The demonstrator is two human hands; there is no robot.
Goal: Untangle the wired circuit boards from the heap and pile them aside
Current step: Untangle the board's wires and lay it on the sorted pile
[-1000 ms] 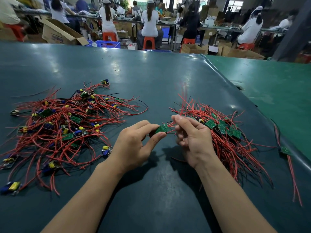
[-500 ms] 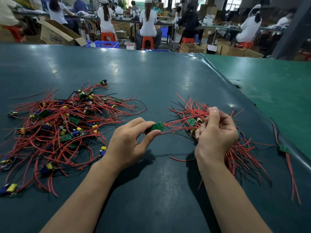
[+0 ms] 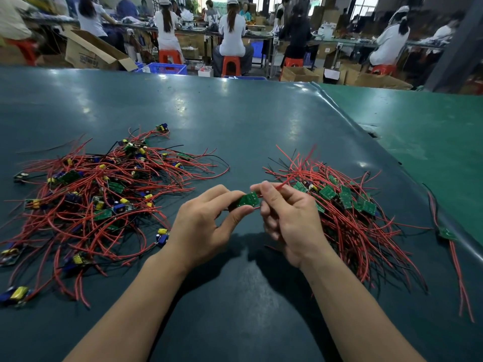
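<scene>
The dark green bench (image 3: 235,121) carries everything, and the risk starts with its biggest load: the tangled heap (image 3: 99,194) of red-wired boards spread out beyond and to the outside of the left hand, whose loops lie so loosely crossed that any lead dragged across it would likely snag and pull neighbours along. On the far side of the right hand lies the sorted pile (image 3: 347,212), its boards lined up with wires fanned out; a careless drop there could re-knot the leads and undo the sorting. A stray wired board (image 3: 447,234) sits well out past the right hand at the bench edge, where it looks apt to slide off. Between the two hands is the small green circuit board (image 3: 249,199) in work: a hard tug on its red wire (image 3: 283,182) could strain the solder joint. The left hand (image 3: 206,226) pinches the board between thumb and curled forefinger, the other fingers loosely bent. The right hand (image 3: 290,218) is closed narrow, fingertips pinching the red wire right beside the board.
</scene>
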